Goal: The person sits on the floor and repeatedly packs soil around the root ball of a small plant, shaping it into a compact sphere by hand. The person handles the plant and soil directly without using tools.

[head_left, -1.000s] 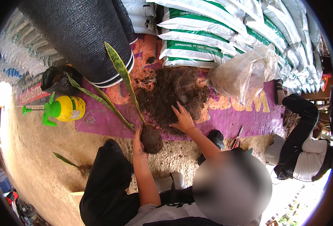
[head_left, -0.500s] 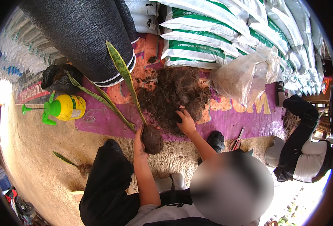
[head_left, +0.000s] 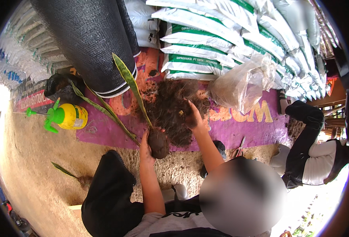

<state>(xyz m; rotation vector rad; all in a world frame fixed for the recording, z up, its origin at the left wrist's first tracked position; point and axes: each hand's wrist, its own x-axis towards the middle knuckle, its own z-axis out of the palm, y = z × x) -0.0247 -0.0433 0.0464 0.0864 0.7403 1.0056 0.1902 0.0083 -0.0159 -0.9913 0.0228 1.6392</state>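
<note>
My left hand (head_left: 145,146) is closed round the side of a brown, rounded soil ball (head_left: 158,143). A tall snake plant leaf (head_left: 128,79), green with yellow edges, rises from the top of that ball. Over the right part of a heap of dark, stringy fibre (head_left: 167,115) is my right hand (head_left: 195,117), soil-stained. Its fingers look apart, with one pointing up, and no held thing shows in it. A small yellowish bit (head_left: 181,113) lies on the fibre beside it.
A yellow-and-green spray bottle (head_left: 70,116), more snake plant leaves (head_left: 107,109) and a black plastic bag (head_left: 64,87) are left. Behind stand black mesh rolls (head_left: 89,43) and stacked white-green sacks (head_left: 194,59). Rightward are a clear bag (head_left: 241,85), scissors (head_left: 238,150) and another person's leg (head_left: 304,142).
My right hand has lifted off the fibre and turned, its fingers coming apart. The left hand still holds the soil ball, which has tilted slightly. The whole view has shifted a little.
</note>
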